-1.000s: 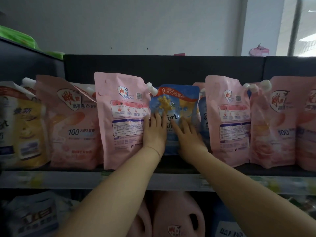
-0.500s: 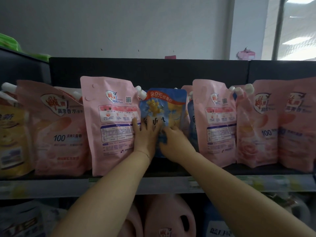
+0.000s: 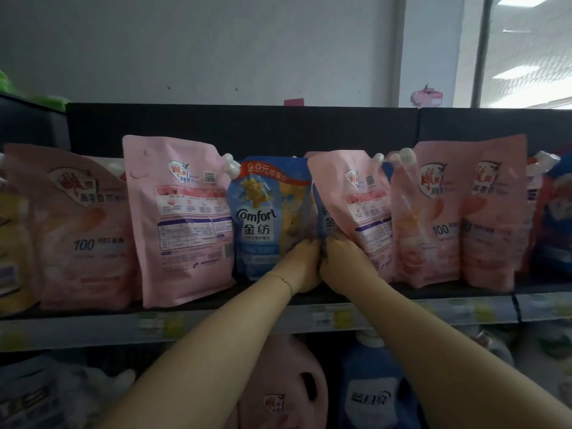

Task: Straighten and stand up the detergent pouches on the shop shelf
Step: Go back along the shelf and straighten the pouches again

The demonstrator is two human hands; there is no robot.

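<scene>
Rear blue plastic Comfort pouch (image 3: 325, 222) sits mid-length on black shelf (image 3: 448, 294), wedged behind tilted pink plastic pouch (image 3: 356, 212). Left hand (image 3: 305, 263), right hand (image 3: 339, 258) both curled, pinching its lower part. Draw toward shelf's front edge, flatten base, release.

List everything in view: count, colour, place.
shelf: one, black, pale price strip
pink pouches: four, pink, standing along the shelf
tilted pink pouch: one, pink, right of centre, leaning left
Comfort pouch: one, blue, centre
second blue pouch: one, blue, mostly hidden behind the tilted pink pouch
yellow pouch: one, yellow, far left
far-right pouches: count unclear, blue and red
jug: one, pink, below the shelf
bottle: one, blue, right of the jug
left hand: one, gripping the second blue pouch low down
right hand: one, gripping it too
</scene>
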